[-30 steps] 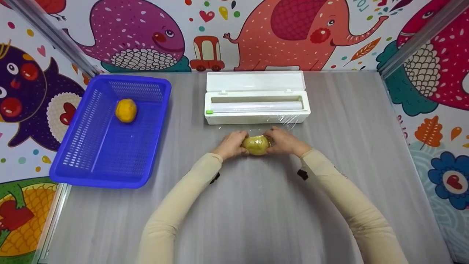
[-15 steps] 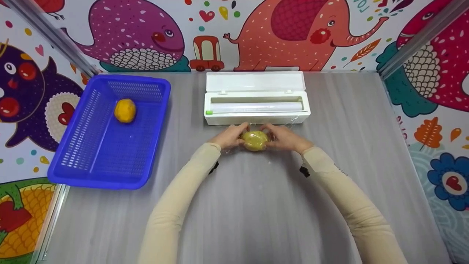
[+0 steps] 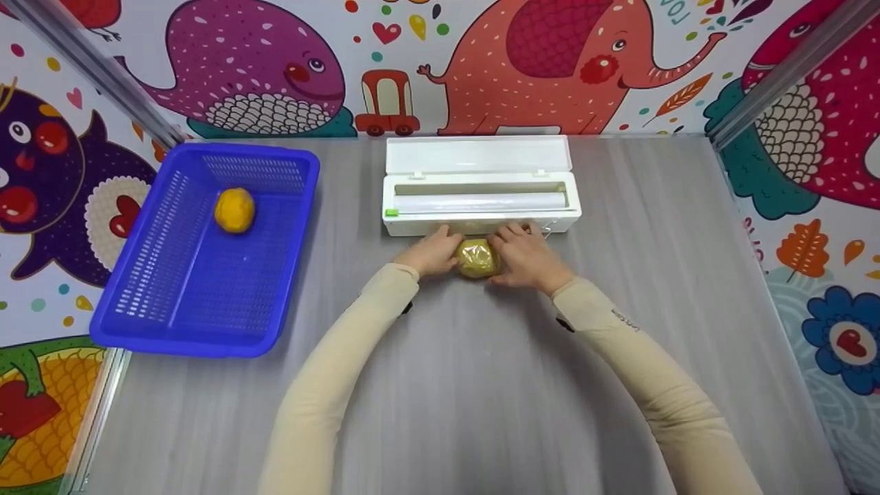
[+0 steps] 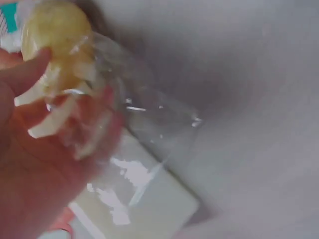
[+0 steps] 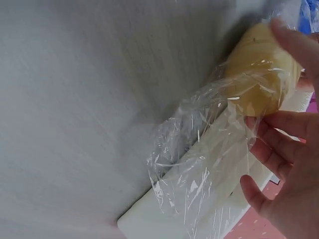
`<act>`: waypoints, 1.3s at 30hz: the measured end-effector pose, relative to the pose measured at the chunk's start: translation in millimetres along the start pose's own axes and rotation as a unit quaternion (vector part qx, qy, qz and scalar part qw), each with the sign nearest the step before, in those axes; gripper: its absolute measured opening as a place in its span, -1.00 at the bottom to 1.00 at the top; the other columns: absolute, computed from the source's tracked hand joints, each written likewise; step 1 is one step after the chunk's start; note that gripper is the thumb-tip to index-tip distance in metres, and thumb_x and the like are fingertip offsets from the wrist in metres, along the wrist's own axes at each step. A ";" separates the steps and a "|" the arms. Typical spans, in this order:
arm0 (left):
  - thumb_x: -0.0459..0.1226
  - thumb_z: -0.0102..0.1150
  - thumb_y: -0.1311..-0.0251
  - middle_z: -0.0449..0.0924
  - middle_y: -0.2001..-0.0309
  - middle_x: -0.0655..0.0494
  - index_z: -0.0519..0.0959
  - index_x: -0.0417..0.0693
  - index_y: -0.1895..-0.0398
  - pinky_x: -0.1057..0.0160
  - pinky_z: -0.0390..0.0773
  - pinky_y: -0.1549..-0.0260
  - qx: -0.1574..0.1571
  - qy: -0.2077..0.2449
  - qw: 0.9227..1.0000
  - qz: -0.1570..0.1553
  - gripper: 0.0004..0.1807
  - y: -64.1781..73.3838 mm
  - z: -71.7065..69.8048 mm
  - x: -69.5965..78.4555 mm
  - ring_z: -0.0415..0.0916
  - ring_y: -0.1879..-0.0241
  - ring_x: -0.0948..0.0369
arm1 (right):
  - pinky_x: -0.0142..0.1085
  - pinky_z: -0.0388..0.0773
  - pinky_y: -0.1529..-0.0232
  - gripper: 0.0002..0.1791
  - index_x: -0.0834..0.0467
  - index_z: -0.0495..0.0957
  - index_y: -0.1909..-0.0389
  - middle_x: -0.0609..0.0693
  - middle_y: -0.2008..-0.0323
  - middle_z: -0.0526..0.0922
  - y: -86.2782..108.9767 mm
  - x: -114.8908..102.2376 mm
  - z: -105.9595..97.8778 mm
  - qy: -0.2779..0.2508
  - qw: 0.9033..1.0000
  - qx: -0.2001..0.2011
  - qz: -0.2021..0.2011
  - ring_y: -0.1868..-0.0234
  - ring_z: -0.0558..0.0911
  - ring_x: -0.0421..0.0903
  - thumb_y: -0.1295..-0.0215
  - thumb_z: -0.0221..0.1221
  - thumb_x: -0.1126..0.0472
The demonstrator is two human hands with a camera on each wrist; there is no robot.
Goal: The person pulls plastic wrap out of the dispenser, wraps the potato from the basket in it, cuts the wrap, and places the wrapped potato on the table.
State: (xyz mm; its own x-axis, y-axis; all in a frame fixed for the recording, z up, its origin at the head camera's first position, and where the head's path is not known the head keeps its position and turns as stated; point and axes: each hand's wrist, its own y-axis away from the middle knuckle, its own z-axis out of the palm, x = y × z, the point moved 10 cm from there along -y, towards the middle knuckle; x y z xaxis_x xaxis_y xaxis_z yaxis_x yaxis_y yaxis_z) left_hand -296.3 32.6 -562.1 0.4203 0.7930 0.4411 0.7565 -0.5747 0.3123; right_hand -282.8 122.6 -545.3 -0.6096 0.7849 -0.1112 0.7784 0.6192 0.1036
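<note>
A yellow, potato-like piece, loosely covered in clear cling film, is between both hands, just in front of a white cling film box. My left hand holds its left side; in the left wrist view the thumb lies on the potato and the blurred fingers are under film. From the right, my right hand grips it, with thumb and forefinger at the potato and the other fingers bent amid loose film. Film spreads out past both hands, over the box's front in the wrist views.
The white cling film box stands with its lid raised and a film roll inside. At the left is a blue basket holding one orange-yellow, roundish piece. Patterned walls border the grey table.
Both hands have moved the wrapped potato slightly away from the body, closer to the box. My right hand's fingers have shifted over the film beside it.
</note>
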 end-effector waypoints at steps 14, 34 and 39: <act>-0.16 0.29 -0.14 0.36 -0.17 -0.06 0.35 -0.19 -0.27 -0.13 0.28 -0.11 0.119 -0.207 0.971 -0.016 -0.36 14.4 1.8 39.4 0.27 -0.16 0.03 | 0.06 0.23 -0.13 -0.19 0.36 0.42 -0.19 0.20 -0.05 0.51 -1.5 -1.9 1.6 0.015 1.000 0.013 0.001 -0.11 0.38 0.13 0.05 0.44 0.03; -0.29 0.30 -0.13 0.17 -0.34 -0.12 0.28 -0.15 -0.33 -0.16 0.02 -0.18 0.179 0.005 0.983 0.030 -0.31 18.8 3.1 8.9 0.21 -0.27 -0.04 | 0.18 0.15 -0.25 -0.20 0.29 0.27 -0.35 0.32 -0.19 0.44 21.3 25.7 1.8 -0.196 0.980 0.023 0.022 -0.18 0.42 0.27 -0.10 0.37 0.21; -0.33 0.24 -0.16 0.03 -0.40 -0.19 0.30 -0.18 -0.30 -0.16 0.08 -0.21 0.206 0.041 0.977 0.045 -0.38 30.8 -1.5 5.0 0.13 -0.32 -0.10 | 0.19 0.07 -0.29 -0.20 0.31 0.29 -0.33 0.30 -0.22 0.42 25.1 25.4 0.7 -0.190 0.982 0.023 0.009 -0.23 0.38 0.24 -0.09 0.38 0.17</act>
State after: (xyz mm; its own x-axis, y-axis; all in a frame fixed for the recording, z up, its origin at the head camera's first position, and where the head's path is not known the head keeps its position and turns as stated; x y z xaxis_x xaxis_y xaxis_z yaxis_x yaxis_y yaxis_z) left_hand -271.6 18.6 -549.0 0.4657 0.7138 0.5232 0.8629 -0.4975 -0.0894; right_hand -278.6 158.1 -546.2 -0.5030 0.7249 -0.4706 0.7997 0.5969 0.0646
